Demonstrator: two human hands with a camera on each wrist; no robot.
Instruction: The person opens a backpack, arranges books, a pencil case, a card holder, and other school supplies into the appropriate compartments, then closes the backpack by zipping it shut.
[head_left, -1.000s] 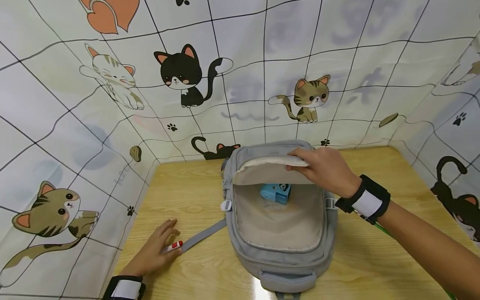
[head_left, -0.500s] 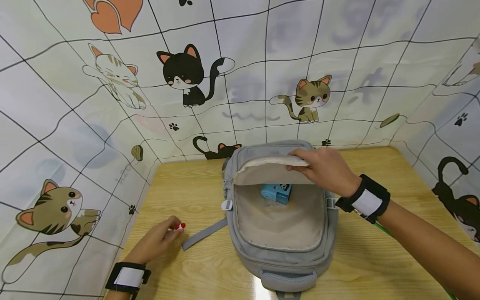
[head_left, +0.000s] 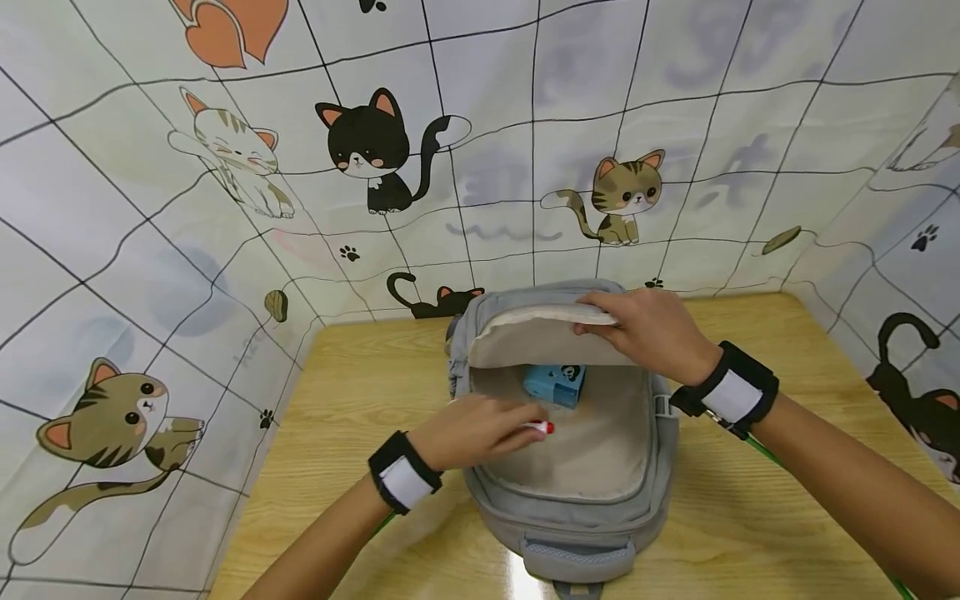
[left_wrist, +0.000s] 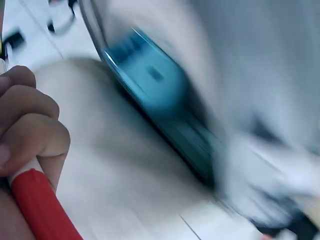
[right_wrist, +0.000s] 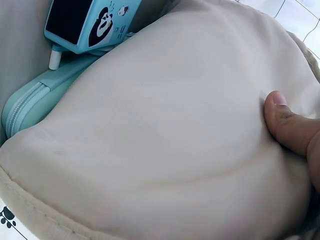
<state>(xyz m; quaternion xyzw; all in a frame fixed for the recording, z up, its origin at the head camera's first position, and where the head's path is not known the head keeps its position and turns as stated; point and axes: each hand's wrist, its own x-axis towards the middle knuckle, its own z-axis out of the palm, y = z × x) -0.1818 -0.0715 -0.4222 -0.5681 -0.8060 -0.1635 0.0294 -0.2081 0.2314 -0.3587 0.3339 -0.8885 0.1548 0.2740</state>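
Observation:
A grey backpack (head_left: 566,521) lies on the table with its main compartment gaping and its beige lining showing. My right hand (head_left: 648,329) pinches the edge of its raised flap (head_left: 540,333), thumb on the lining in the right wrist view. My left hand (head_left: 483,429) is over the opening's left side, fingers curled round a white marker with a red cap (left_wrist: 42,205), cap pointing right in the head view. Inside the bag sits a light-blue boxy thing with a panda print (right_wrist: 102,25), and below it a mint zipped case (right_wrist: 37,102).
The wooden table (head_left: 375,367) reaches out on both sides of the bag. Behind it hangs a white cat-print cloth (head_left: 510,167), which also lines the left and right sides. A carry handle (head_left: 577,562) sticks out at the bag's near end.
My left hand has lifted the marker off the table at the left and carried it right, over the bag's opening. My right hand keeps holding the flap up, nearly unmoved.

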